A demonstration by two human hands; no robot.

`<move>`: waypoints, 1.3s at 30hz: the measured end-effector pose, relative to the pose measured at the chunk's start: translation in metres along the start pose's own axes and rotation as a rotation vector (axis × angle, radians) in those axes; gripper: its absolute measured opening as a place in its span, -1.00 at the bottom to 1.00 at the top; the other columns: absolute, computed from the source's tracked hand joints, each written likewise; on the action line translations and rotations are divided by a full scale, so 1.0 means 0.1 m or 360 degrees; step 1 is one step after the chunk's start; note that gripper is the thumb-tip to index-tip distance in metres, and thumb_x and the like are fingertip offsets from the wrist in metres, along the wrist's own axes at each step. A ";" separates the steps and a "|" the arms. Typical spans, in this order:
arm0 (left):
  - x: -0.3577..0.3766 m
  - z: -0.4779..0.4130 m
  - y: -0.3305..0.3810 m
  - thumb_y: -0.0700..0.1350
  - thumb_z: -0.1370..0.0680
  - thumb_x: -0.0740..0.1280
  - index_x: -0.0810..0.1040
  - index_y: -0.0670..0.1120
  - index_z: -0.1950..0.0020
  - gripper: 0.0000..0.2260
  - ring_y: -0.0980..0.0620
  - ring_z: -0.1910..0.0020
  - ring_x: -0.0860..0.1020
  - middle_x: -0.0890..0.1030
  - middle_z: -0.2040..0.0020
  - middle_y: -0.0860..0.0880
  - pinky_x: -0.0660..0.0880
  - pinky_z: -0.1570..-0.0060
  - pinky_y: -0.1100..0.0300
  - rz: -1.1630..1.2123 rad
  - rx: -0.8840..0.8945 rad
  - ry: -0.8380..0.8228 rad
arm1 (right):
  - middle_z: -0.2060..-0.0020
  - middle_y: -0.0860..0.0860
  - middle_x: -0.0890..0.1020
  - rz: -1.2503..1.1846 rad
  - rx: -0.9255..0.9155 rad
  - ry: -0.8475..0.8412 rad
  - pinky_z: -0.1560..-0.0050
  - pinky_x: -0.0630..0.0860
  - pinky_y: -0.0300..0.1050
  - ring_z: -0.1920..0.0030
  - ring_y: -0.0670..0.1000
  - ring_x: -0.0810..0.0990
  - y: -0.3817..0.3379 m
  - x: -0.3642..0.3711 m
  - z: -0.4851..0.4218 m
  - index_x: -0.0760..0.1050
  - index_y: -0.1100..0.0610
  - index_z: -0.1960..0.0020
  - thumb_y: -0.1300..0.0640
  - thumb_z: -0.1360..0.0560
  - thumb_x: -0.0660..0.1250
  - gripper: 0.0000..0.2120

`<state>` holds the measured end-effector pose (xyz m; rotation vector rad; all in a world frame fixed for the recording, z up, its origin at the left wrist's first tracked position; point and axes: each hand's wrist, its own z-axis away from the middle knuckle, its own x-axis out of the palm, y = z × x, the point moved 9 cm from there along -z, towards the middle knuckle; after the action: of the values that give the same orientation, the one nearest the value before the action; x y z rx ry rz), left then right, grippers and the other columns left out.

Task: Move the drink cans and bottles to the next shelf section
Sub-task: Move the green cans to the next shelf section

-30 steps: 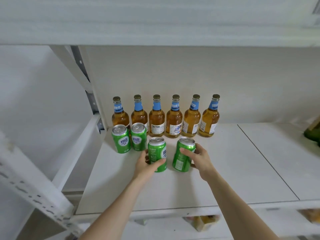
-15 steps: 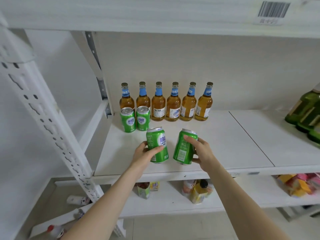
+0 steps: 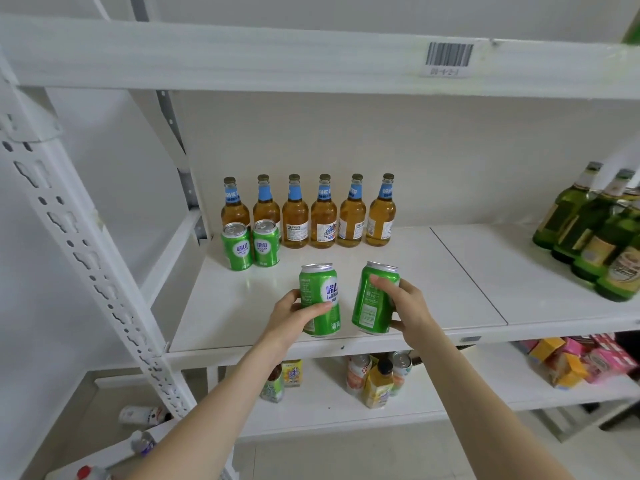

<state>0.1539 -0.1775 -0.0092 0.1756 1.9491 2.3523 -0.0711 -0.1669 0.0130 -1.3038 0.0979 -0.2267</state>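
Two green aluminium drink cans are held above the front edge of the white shelf board (image 3: 242, 306). The left-held can (image 3: 320, 299) stands near upright, long axis vertical, top up; the right-held can (image 3: 374, 297) leans, top tilted right. The left hand (image 3: 294, 315) and right hand (image 3: 408, 306) each wrap fingers around a can body. Recommended: carry level, set down on the adjoining panel (image 3: 519, 271), short of the green glass bottles (image 3: 588, 230).

We've got a green can in each hand, left hand (image 3: 289, 315) and right hand (image 3: 407, 308), over the shelf (image 3: 450, 289); six amber bottles (image 3: 308, 213) line the back.
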 end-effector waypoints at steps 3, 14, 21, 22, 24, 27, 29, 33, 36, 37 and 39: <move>0.26 0.02 0.02 -0.01 -0.38 0.57 0.57 0.01 -0.17 -0.59 0.04 -0.04 0.67 0.71 -0.05 0.00 0.54 0.05 0.17 0.0014 0.0014 0.0006 | -0.04 0.05 0.64 0.0007 -0.0015 0.0015 -0.02 0.50 0.09 -0.01 0.03 0.61 -0.04 -0.27 0.02 0.50 0.08 -0.14 0.00 -0.44 0.49 -0.66; 1.63 0.02 0.03 0.00 -0.36 0.58 0.56 0.02 -0.18 -0.57 0.02 -0.06 0.66 0.70 -0.07 0.00 0.56 -0.07 0.08 0.0033 0.0029 0.0016 | -0.10 0.12 0.63 0.0088 -0.0081 -0.0002 -0.19 0.54 0.20 -0.09 0.11 0.61 -0.30 -1.59 0.04 0.49 0.16 -0.26 0.06 -0.45 0.49 -0.56; 2.43 -0.14 0.04 0.02 -0.34 0.60 0.57 0.02 -0.17 -0.55 0.05 -0.03 0.68 0.71 -0.05 0.03 0.58 -0.05 0.08 0.0010 0.0014 -0.0026 | 0.01 0.07 0.65 0.0052 -0.0100 0.0022 0.23 0.52 -0.11 0.05 0.01 0.62 -0.38 -2.45 -0.11 0.54 0.11 -0.11 0.09 -0.45 0.49 -0.72; 2.53 -0.19 0.05 0.02 -0.35 0.59 0.57 0.03 -0.16 -0.57 0.08 -0.01 0.68 0.71 -0.04 0.05 0.57 -0.01 0.11 -0.0003 0.0012 -0.0032 | 0.02 0.07 0.65 0.0049 -0.0100 0.0029 0.23 0.52 -0.12 0.06 0.01 0.62 -0.39 -2.55 -0.16 0.54 0.10 -0.08 0.09 -0.45 0.49 -0.74; 2.73 -0.30 0.06 0.02 -0.35 0.59 0.57 0.04 -0.15 -0.58 0.09 -0.01 0.67 0.70 -0.04 0.06 0.55 0.02 0.15 -0.0032 0.0005 -0.0043 | 0.02 0.06 0.65 0.0044 -0.0103 0.0049 0.23 0.51 -0.12 0.06 0.01 0.62 -0.42 -2.76 -0.28 0.54 0.07 -0.04 0.08 -0.44 0.50 -0.78; 3.03 -0.54 0.10 0.00 -0.36 0.58 0.56 0.03 -0.18 -0.57 0.06 -0.05 0.66 0.70 -0.06 0.03 0.54 -0.01 0.13 -0.0068 0.0005 -0.0083 | 0.01 0.06 0.65 0.0025 -0.0121 0.0090 0.22 0.51 -0.12 0.04 0.02 0.62 -0.50 -3.06 -0.50 0.54 0.07 -0.05 0.08 -0.44 0.51 -0.76; 3.23 -0.71 0.13 -0.03 -0.36 0.58 0.56 0.01 -0.18 -0.57 0.06 -0.04 0.66 0.69 -0.06 0.02 0.55 0.02 0.15 -0.0074 0.0006 -0.0101 | 0.00 0.06 0.65 0.0012 -0.0132 0.0106 0.22 0.50 -0.12 0.03 0.01 0.62 -0.56 -3.24 -0.67 0.54 0.05 -0.05 0.07 -0.43 0.51 -0.75; 3.62 -1.03 0.17 -0.07 -0.36 0.59 0.56 0.00 -0.16 -0.59 0.03 -0.04 0.66 0.69 -0.06 0.00 0.55 0.02 0.14 -0.0091 -0.0001 -0.0144 | 0.00 0.06 0.66 -0.0010 -0.0161 0.0141 0.20 0.50 -0.11 0.02 0.03 0.63 -0.67 -3.56 -0.99 0.54 0.05 -0.06 0.07 -0.41 0.53 -0.72; 3.91 -1.21 0.17 -0.08 -0.36 0.59 0.56 -0.01 -0.16 -0.59 0.02 -0.05 0.65 0.69 -0.06 -0.01 0.55 0.01 0.13 -0.0115 -0.0009 -0.0154 | 0.02 0.04 0.67 -0.0016 -0.0177 0.0136 0.21 0.50 -0.12 0.03 0.01 0.64 -0.74 -3.80 -1.17 0.54 0.01 -0.01 0.08 -0.40 0.54 -0.76; 4.01 -1.26 0.17 -0.08 -0.36 0.59 0.56 -0.01 -0.16 -0.59 0.03 -0.04 0.66 0.69 -0.06 -0.01 0.54 0.04 0.15 -0.0112 -0.0017 -0.0149 | 0.02 0.03 0.67 -0.0026 -0.0181 0.0135 0.20 0.50 -0.12 0.04 0.01 0.64 -0.75 -3.88 -1.22 0.55 0.01 0.00 0.08 -0.40 0.54 -0.76; 4.21 -1.34 0.16 -0.10 -0.36 0.59 0.56 -0.01 -0.14 -0.60 0.05 -0.01 0.66 0.70 -0.04 0.00 0.54 0.11 0.20 -0.0112 -0.0028 -0.0128 | 0.03 0.03 0.67 -0.0038 -0.0179 0.0134 0.20 0.49 -0.13 0.04 0.01 0.65 -0.77 -4.05 -1.33 0.55 0.02 0.00 0.09 -0.39 0.55 -0.75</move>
<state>-0.2812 -0.2538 -0.0029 0.1939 1.8663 2.2808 -0.5008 -0.2223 0.0293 -1.4078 0.1684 -0.3001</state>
